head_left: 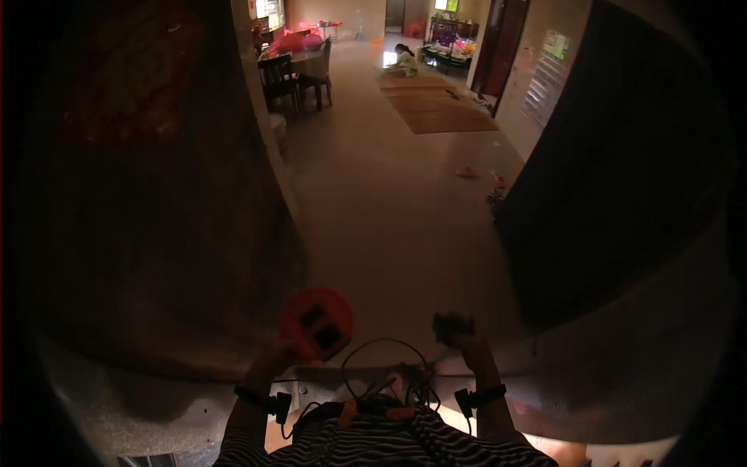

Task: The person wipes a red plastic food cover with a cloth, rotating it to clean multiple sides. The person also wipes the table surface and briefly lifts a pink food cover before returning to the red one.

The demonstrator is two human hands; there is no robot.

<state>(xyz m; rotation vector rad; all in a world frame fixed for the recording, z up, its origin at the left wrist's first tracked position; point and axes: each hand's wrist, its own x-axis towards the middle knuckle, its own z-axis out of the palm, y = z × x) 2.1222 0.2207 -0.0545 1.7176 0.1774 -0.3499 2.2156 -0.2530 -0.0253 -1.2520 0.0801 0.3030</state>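
Observation:
My left hand (286, 352) grips the near left edge of a round red plastic dish (344, 307), held out low in front of me. Two dark rectangular pieces (327, 336) lie in the dish; poor light hides what they are. To the right, my right hand (473, 348) is closed on a dark, crumpled, cloth-like bundle (451, 327). The two hands are well apart. Each wrist wears a black strap with a small device, and a black cable (381, 340) loops up between my forearms.
Dark door panels stand on the left (156, 233) and right (615, 171). Beyond them, slippers (465, 172) lie on the tiled floor (381, 210). A brown mat (436, 105) is spread farther back, where a person (405, 62) sits. Chairs (278, 78) and a table stand at the far left.

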